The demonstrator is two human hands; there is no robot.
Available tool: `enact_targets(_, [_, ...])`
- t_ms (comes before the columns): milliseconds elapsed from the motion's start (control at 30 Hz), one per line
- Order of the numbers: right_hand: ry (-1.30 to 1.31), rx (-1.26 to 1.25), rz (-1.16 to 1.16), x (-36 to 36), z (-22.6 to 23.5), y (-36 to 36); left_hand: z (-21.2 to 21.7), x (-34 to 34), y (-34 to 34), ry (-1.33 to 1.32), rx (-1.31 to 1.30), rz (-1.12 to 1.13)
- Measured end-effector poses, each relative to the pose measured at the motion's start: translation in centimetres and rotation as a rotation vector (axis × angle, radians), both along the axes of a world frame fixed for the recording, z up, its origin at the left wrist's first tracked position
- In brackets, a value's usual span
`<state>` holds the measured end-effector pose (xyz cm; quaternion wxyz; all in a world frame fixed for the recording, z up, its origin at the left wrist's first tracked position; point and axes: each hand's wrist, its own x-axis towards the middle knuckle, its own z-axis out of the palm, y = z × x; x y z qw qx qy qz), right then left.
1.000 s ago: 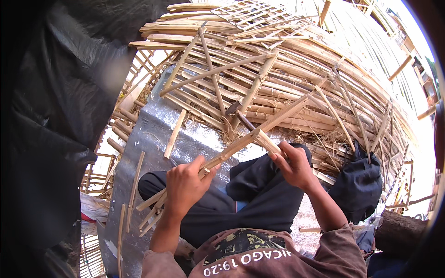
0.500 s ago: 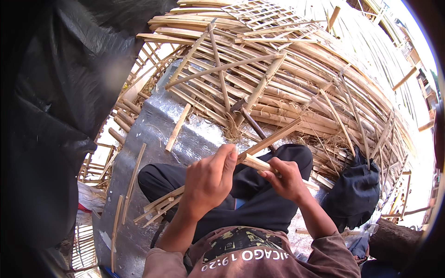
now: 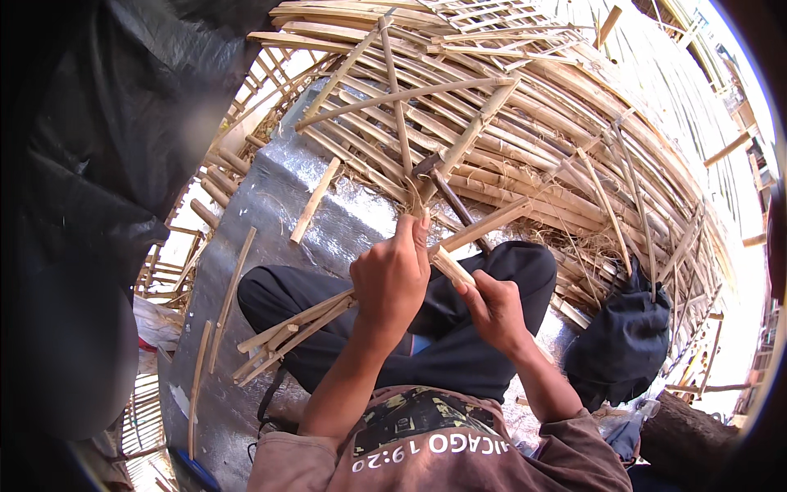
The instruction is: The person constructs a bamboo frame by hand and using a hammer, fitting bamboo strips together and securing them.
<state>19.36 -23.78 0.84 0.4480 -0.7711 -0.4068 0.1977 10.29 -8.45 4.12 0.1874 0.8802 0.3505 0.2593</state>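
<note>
My right hand (image 3: 496,312) grips a short pale bamboo piece (image 3: 451,266) above my lap, thumb along it. Beside it, my left hand (image 3: 392,275) is closed with the thumb pointing up. Its grip faces away, so what it holds cannot be made out. A longer bamboo strip (image 3: 492,223) slants away to the upper right from just beyond the hands. Several thin bamboo sticks (image 3: 299,328) lie across my left leg and pass behind my left hand. A dark-handled hammer (image 3: 459,209) leans beyond my right knee, its head near a bamboo frame (image 3: 475,135).
A large stack of bamboo strips (image 3: 492,193) fills the far side. Loose strips (image 3: 232,299) lie on the grey metal sheet (image 3: 275,209) at left. Black sheeting (image 3: 82,205) hangs at far left. Dark cloth (image 3: 619,348) bunches at right, near a log (image 3: 684,430).
My left hand has risen and shifted right, uncovering more of the thin sticks. My right hand has dipped slightly, and the short bamboo piece has tilted more steeply. The whole view has shifted a little.
</note>
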Motion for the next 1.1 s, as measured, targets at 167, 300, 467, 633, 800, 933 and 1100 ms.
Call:
enact_targets(167, [0.079,-0.037,-0.063,-0.6,-0.3,0.3,-1.8,0.7,0.1,-0.062,-0.075,0.077])
enact_targets(300, [0.096,-0.031,-0.072,-0.7,-1.5,-0.2,-2.5,0.5,0.0,-0.191,-0.102,0.052])
enact_targets(467, [-0.027,0.0,-0.037,-0.7,-2.2,-1.4,-3.4,0.1,0.3,-0.25,-0.013,-0.002])
enact_targets(633, [-0.177,0.004,0.017,0.6,-2.0,-1.3,-3.6,0.2,0.2,-0.215,-0.014,-0.006])
enact_targets(800, [-0.499,-0.018,0.138,3.0,-1.2,-1.5,-4.7,-0.1,0.5,-0.178,0.019,-0.027])
enact_targets(933, [-0.561,0.08,0.18,3.8,-1.6,-1.7,-4.7,-0.6,0.0,-0.169,-0.011,-0.04])
enact_targets(1100, [-0.778,0.18,0.244,5.3,-2.9,-2.2,-4.3,-1.4,-1.0,-0.195,-0.007,-0.093])
